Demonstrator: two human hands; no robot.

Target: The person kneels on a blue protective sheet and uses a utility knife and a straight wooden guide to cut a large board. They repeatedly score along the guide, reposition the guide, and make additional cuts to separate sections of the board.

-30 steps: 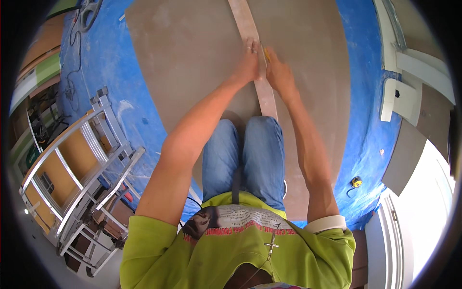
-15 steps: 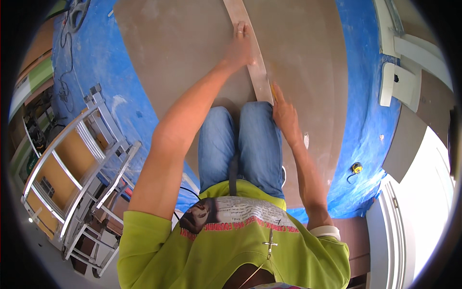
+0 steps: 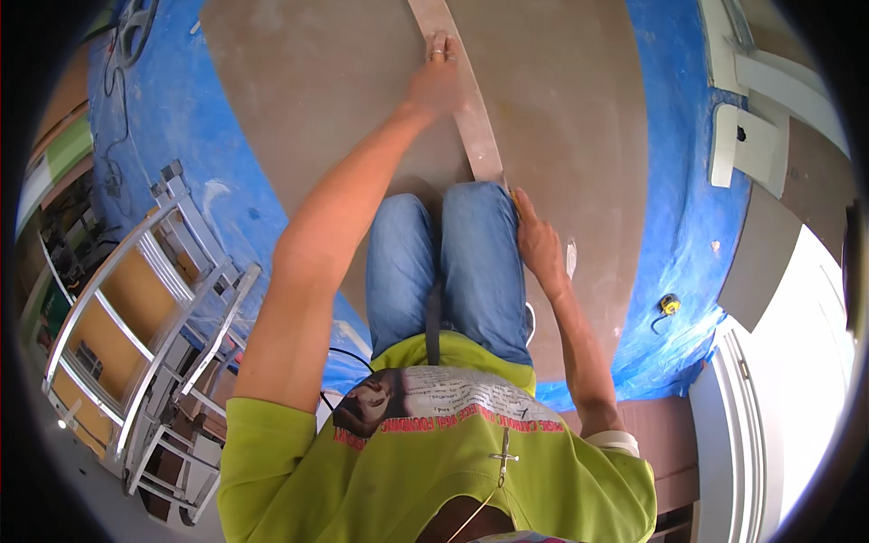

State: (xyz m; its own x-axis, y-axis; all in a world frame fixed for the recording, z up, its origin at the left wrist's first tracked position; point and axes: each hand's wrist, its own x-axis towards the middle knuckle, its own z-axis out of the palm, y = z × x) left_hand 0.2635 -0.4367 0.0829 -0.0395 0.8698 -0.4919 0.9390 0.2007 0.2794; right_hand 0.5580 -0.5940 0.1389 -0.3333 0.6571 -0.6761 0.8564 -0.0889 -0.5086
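A long, pale, flat strip (image 3: 480, 145) lies across a large brown sheet (image 3: 570, 100), running from the far edge of view to my right knee. My left hand (image 3: 436, 83) presses on the strip well ahead of my knees, fingers together over it. Beside the strip's near end, my right hand (image 3: 540, 246) grips a yellow-handled utility knife (image 3: 517, 201), index finger stretched along it. The knife's tip is close to the strip's right edge, by my knee; the blade is too small to make out clearly.
Blue plastic sheeting (image 3: 674, 226) shows around the brown sheet. A yellow tape measure (image 3: 669, 305) lies on it at right. A folded aluminium ladder (image 3: 136, 317) stands at left. Cut board pieces (image 3: 756, 149) lie at far right, and a dark cable (image 3: 113, 127) at far left.
My right hand has drawn the knife slightly nearer along the strip's edge. My left hand still presses on the strip, and the whole view has shifted a little.
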